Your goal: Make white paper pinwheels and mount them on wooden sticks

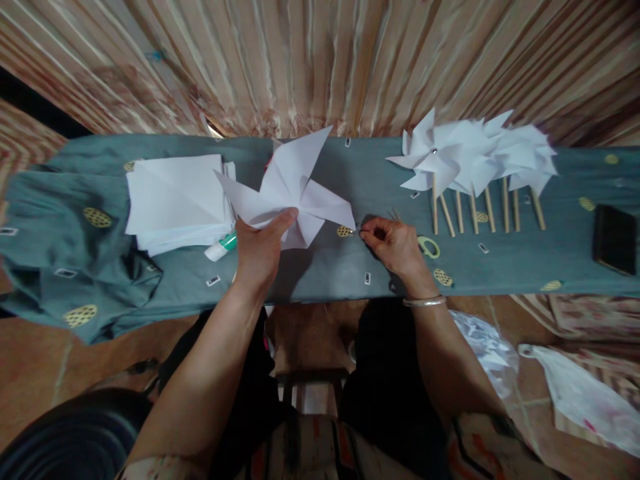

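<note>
A white paper pinwheel [305, 177], its blades folded in to the centre, is held above the cloth-covered table [320, 280]. My left hand [261, 250] grips it from below, thumb pressed near the middle. To its right, my right hand [395, 245] is closed in a pinch low over the cloth. Something tiny and shiny shows at those fingertips, too small to name. Beside that hand lies a pale green loop handle [429, 247], apparently of scissors, the rest hidden. A glue stick [221, 247] with a green band lies left of my left wrist.
White paper sheets [175, 193] are stacked at the left. Several pinwheels on wooden sticks [450, 157] lie in an overlapping row at the back right. A dark phone [615, 239] rests at the far right. Behind the table hangs a pleated curtain [320, 67]; plastic bags [580, 387] lie on the floor.
</note>
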`<move>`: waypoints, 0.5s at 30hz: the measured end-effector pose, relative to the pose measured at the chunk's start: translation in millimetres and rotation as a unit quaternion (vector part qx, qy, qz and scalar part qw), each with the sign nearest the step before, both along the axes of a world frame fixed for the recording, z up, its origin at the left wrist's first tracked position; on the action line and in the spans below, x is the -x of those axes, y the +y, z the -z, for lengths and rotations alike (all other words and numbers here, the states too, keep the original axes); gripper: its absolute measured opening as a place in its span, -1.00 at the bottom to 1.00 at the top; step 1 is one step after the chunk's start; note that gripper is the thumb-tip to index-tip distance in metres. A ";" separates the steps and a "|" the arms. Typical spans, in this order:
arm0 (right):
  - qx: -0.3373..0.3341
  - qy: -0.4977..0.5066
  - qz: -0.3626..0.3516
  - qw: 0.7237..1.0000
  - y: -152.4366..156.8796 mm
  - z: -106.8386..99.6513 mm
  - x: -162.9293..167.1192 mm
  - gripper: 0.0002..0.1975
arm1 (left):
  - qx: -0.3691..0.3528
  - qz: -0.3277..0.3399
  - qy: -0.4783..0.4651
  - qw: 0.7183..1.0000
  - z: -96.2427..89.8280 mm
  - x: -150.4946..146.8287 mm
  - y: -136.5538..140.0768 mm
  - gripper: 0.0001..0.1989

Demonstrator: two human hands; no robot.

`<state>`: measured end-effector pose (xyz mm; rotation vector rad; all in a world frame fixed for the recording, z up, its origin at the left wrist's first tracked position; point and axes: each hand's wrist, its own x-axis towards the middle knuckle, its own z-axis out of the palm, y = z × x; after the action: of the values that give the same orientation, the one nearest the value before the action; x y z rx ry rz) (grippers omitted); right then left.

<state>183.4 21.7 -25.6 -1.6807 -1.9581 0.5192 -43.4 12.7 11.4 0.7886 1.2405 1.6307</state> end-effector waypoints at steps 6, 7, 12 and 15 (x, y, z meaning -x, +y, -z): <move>-0.055 0.049 -0.001 0.997 -11.5 1.1 0.1 -0.83 | 0.003 -0.015 0.002 1.000 0.7 2.1 0.6 -0.77; -0.057 0.059 -0.014 0.997 -13.3 1.1 2.3 -0.84 | 0.005 -0.017 0.005 1.000 1.1 2.4 0.6 -0.76; -0.087 0.054 -0.073 0.992 -16.8 4.7 12.2 -0.85 | 0.028 -0.015 0.015 0.999 1.8 3.0 0.2 -0.74; -0.096 0.038 -0.082 0.991 -15.9 9.2 13.1 -0.81 | 0.026 -0.017 0.011 0.999 1.0 3.0 -1.0 -0.75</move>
<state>170.2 5.9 -34.8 -1.3704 -2.0310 0.4310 -46.4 11.7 10.4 0.7581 1.3128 1.6136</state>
